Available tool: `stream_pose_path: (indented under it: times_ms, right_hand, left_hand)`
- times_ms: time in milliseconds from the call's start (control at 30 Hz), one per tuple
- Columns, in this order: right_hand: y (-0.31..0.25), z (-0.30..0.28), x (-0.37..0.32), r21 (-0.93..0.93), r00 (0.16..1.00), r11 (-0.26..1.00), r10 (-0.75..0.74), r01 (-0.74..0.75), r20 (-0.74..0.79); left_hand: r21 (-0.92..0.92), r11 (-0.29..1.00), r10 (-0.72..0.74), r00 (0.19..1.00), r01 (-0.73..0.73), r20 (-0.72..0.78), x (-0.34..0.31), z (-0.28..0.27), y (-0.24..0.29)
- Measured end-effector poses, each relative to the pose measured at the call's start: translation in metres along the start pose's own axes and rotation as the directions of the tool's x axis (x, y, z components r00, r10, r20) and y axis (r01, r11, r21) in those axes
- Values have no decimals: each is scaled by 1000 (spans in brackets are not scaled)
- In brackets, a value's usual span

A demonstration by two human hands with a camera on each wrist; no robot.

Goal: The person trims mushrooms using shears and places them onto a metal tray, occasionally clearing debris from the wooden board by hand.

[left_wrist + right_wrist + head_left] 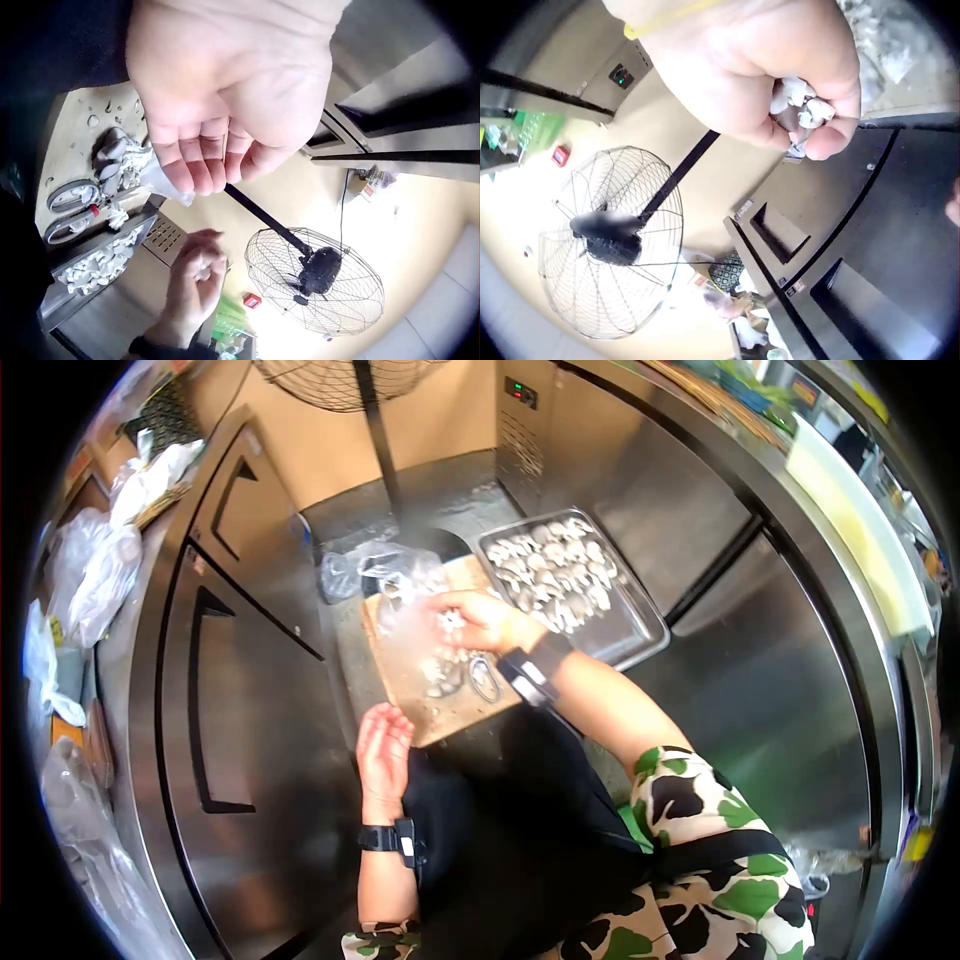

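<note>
My right hand curls its fingers around several white and grey mushroom pieces, above a wooden cutting board. My left hand is held palm up with relaxed fingers near the board's lower left edge, holding nothing. Grey mushrooms lie on the board beside a pair of scissors, whose handles show in the left wrist view. A clear plastic bag sits at the board's far side, partly blurred close to my right hand.
A metal tray of spread mushrooms stands to the right of the board. Steel cabinets flank both sides. A standing fan is at the back. Plastic bags lie on the left counter.
</note>
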State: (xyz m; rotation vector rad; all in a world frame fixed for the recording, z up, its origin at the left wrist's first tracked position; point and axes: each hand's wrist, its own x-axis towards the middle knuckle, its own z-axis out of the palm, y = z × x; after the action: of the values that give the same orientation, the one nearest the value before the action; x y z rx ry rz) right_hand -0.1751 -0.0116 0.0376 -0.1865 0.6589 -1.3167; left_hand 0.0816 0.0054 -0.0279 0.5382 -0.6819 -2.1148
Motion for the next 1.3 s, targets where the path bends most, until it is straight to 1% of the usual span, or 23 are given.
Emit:
stream_pose_path:
  times_ms: [33, 100, 133, 167, 200, 233, 267, 300, 400, 433, 467, 533, 633, 667, 733, 833, 867, 933, 1000, 1100, 1200, 1233, 1300]
  right_hand:
    - [-3, 1, 28, -133, 999, 991, -31, 27, -29]
    - [-10, 2, 78, -385, 991, 920, -108, 69, -79]
    - [-10, 2, 96, -546, 967, 837, -170, 40, -190]
    - [-12, 1, 109, -714, 963, 700, -180, -20, -203]
    - [-13, 1, 121, -845, 956, 527, -194, -86, -218]
    - [-14, 0, 132, -948, 952, 266, -202, -173, -231]
    - [-14, 0, 141, -969, 948, -19, -213, -247, -238]
    - [-14, 1, 149, -905, 945, -302, -223, -299, -238]
    - [-12, -2, 159, -891, 979, -443, -206, -100, -8]
    - [-10, -4, 163, -901, 965, -413, -261, -131, -21]
    - [-9, -5, 163, -868, 954, -477, -300, -136, 15]
    - [-6, -8, 160, -843, 936, -537, -309, -24, 170]
    - [-6, 2, 142, -845, 945, -533, -290, -31, 149]
    - [-5, 4, 134, -866, 924, -498, -309, 45, 226]
    - [-8, 8, 112, -879, 854, -429, -359, 208, 378]
    - [-4, 17, 55, -908, 675, -294, -608, 298, 418]
    - [2, 5, 43, -931, 673, -216, -646, 294, 362]
    - [27, -17, 22, -986, 739, -66, -655, 150, 156]
    - [57, -32, 10, -965, 804, -250, -557, 77, 208]
    - [93, -29, 12, -893, 818, -449, -522, -21, 243]
    - [98, -24, 22, -871, 874, -455, -482, -187, 64]
    - [100, -31, 26, -860, 867, -485, -485, -158, 114]
    - [100, -45, 27, -949, 829, -312, -538, -30, 151]
  left_hand:
    - [-27, 1000, -8, 1000, 8, -3, 0, 0, 3]
    - [-78, 997, -23, 1000, 23, -7, 0, -3, 7]
    - [-94, 995, -24, 1000, 23, -11, 1, -5, 10]
    - [-90, 995, -32, 999, 32, -1, -1, -5, 13]
    - [-92, 995, -46, 999, 46, 8, 0, -7, 17]
    - [-93, 994, -55, 998, 55, 3, 0, -9, 19]
    - [-96, 993, -66, 998, 65, -2, 0, -10, 21]
    - [-100, 992, -77, 997, 76, -9, 0, -10, 23]
    - [-105, 988, -111, 994, 111, 2, -1, -8, 29]
    - [-105, 988, -117, 993, 117, 6, 1, -9, 29]
    - [-106, 986, -126, 992, 126, 8, 2, -9, 30]
    - [-107, 985, -138, 990, 139, 18, 3, -12, 30]
    - [-101, 984, -143, 989, 145, 20, 2, -14, 31]
    - [-105, 985, -139, 990, 140, 22, 2, -16, 31]
    - [-115, 985, -124, 992, 126, 17, 0, -15, 33]
    - [-109, 990, -92, 996, 94, 18, -2, -15, 35]
    - [-111, 990, -86, 996, 87, 7, -4, -14, 37]
    - [-110, 991, -79, 997, 77, -8, -3, -14, 35]
    - [-105, 991, -87, 996, 86, -12, -1, -12, 31]
    - [-76, 992, -103, 994, 100, -30, -1, -4, 26]
    - [-44, 996, -81, 995, 79, -63, 2, -5, 15]
    - [-33, 997, -72, 996, 70, -59, 3, -4, 14]
    - [60, 995, -71, 991, 78, -113, 7, -2, 11]
